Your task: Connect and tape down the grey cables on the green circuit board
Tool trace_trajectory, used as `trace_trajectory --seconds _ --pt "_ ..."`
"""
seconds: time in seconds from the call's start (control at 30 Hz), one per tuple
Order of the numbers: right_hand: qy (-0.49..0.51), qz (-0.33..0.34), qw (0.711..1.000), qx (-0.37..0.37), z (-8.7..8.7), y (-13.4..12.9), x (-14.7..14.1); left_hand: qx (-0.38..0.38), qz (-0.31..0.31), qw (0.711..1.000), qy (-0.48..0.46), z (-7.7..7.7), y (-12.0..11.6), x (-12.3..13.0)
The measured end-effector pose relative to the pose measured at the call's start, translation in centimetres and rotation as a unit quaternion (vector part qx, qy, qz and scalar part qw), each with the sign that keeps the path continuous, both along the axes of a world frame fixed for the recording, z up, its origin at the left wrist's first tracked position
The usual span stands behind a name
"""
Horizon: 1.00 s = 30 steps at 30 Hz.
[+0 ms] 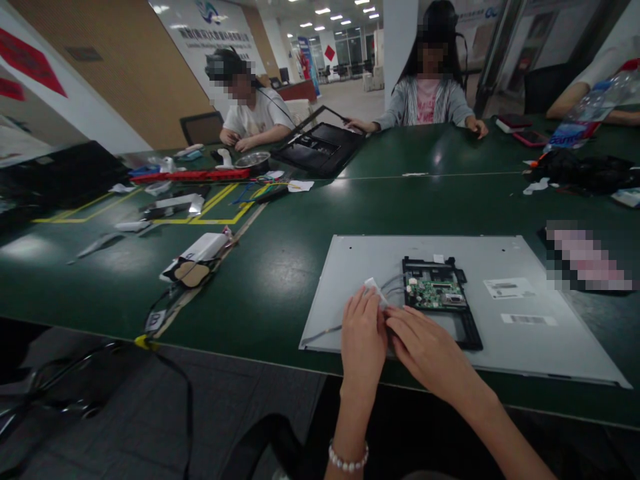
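A light grey panel [500, 340] lies flat on the green table, bearing a black frame [473, 331] with a green circuit board [435, 294]. Grey cables [395, 283] run leftward from the board toward my hands. My left hand [364, 330], with a beaded bracelet at its wrist, has its fingers closed around a small white piece [373, 287] over the panel's left part. Touching it from the right, my right hand [425, 343] has fingers bent together at the same spot; what they pinch is hidden. White labels [510, 288] are stuck on the panel's right side.
On the green table [280, 267], a white battery-like pack [200, 257] with cables lies left. A dark, pixelated flat object [590, 260] lies right. Two people [255, 110] [427, 100] sit across; one person's hand touches a black frame [323, 150]. A bottle [580, 117] stands tilted at back right.
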State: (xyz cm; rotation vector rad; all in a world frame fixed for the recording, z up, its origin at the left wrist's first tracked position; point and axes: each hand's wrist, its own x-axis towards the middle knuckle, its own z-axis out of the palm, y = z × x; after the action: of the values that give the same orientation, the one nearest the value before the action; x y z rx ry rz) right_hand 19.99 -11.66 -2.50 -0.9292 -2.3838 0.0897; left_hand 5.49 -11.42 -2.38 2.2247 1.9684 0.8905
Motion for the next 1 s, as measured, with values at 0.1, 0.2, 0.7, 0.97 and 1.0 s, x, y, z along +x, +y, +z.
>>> trace_trajectory --seconds 0.1,0.2,0.7,0.97,1.0 --pt "-0.003 -0.003 1.000 0.002 0.1 0.0 0.0 -0.017 0.014 1.000 0.005 0.1 -0.2 0.1" --pt "0.001 -0.004 1.000 0.001 0.3 -0.1 0.1 -0.032 0.034 0.999 0.008 0.4 -0.4 0.2" --pt "-0.004 -0.015 1.000 0.008 0.2 -0.6 0.4 -0.065 0.079 0.995 -0.013 1.0 0.2 0.5" --pt "0.001 -0.018 1.000 0.011 0.4 -1.3 0.7 -0.048 0.089 0.994 -0.040 0.9 0.5 0.3" --pt "0.002 -0.015 1.000 0.007 0.5 -1.5 0.9 -0.045 0.087 0.994 -0.040 0.9 0.5 0.3"
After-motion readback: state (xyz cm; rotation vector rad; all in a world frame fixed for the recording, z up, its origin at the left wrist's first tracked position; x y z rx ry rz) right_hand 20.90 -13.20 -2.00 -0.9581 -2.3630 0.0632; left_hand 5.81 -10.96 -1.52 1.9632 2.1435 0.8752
